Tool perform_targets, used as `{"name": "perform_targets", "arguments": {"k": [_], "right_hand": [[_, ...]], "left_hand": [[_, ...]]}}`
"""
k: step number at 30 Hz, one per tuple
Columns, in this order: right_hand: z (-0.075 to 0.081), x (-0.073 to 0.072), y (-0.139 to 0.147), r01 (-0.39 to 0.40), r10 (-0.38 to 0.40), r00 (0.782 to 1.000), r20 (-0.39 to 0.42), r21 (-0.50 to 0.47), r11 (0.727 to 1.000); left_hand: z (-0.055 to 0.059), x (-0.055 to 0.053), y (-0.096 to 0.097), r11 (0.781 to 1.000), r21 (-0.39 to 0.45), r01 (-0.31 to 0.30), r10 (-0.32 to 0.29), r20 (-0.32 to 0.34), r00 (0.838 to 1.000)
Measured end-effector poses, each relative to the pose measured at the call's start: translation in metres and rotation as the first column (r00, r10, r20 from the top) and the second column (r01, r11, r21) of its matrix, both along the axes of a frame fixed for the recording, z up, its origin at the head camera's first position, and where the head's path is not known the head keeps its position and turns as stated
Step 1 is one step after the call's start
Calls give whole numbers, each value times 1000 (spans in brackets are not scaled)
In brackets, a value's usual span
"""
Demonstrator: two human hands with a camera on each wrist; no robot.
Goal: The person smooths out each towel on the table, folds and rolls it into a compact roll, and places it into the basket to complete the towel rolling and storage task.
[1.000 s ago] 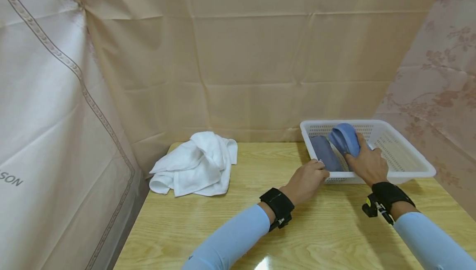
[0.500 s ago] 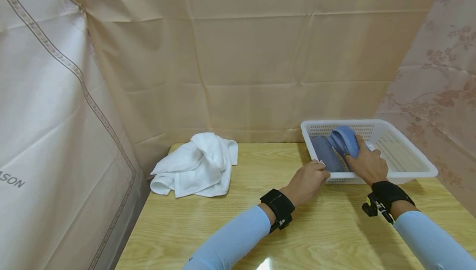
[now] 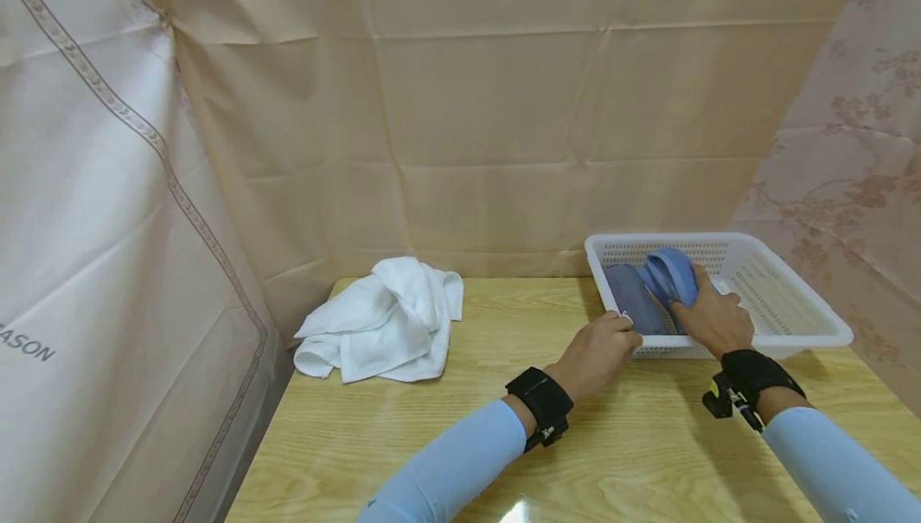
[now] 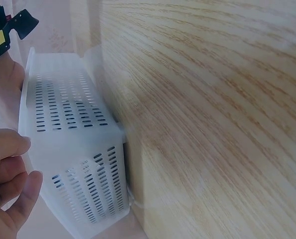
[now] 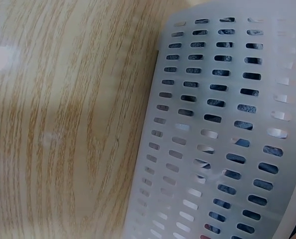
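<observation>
A white perforated plastic basket [image 3: 799, 339] stands at the right of the table. My left hand [image 3: 597, 351] holds its near left corner, and in the left wrist view the fingertips [image 4: 22, 144] lie right at the rim. Inside, a grey-blue rolled cloth [image 3: 635, 299] lies along the left side. My right hand [image 3: 715, 319] reaches over the front rim and grips a brighter blue rolled cloth [image 3: 669, 273], which leans tilted beside the grey-blue one. In the right wrist view, dark blue fabric shows through the slots of the basket wall [image 5: 212, 119], while the right hand is mostly out of frame.
A crumpled white towel [image 3: 392, 319] lies at the table's back left. The wood-grain table [image 3: 432, 443] meets a beige cloth backdrop [image 3: 489, 147] behind, with a pale cloth [image 3: 93, 267] hanging at left and a floral one [image 3: 856, 155] at right.
The bright blue rolled cloth has sunk slightly lower in the basket under my right hand. My left hand keeps its place at the corner.
</observation>
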State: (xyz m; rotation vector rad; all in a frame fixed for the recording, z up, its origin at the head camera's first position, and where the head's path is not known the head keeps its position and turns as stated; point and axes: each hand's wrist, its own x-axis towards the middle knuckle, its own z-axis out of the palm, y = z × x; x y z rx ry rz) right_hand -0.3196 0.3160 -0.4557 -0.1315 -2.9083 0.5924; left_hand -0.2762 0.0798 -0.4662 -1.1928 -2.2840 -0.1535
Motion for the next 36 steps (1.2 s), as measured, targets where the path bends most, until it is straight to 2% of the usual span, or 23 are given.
{"name": "perform_targets", "arguments": {"k": [11,22,27,36], "right_hand": [[0,-5,0,-6,5,997,75,18,1000],[5,-9,4,-58,55,986,155,18,998],[3,-13,9,-72,66,980,189,21,997],[8,-12,8,-113,98,944,316,28,993]], "left_hand": [[-2,-1,-1,1000,-3,-10,10,11,1000],[-1,-4,-1,1000,1,6,-6,8,1000],[-1,-4,0,1000,-11,14,-14,10,1000],[0,-6,-1,999,-20,32,-32,13,999]]}}
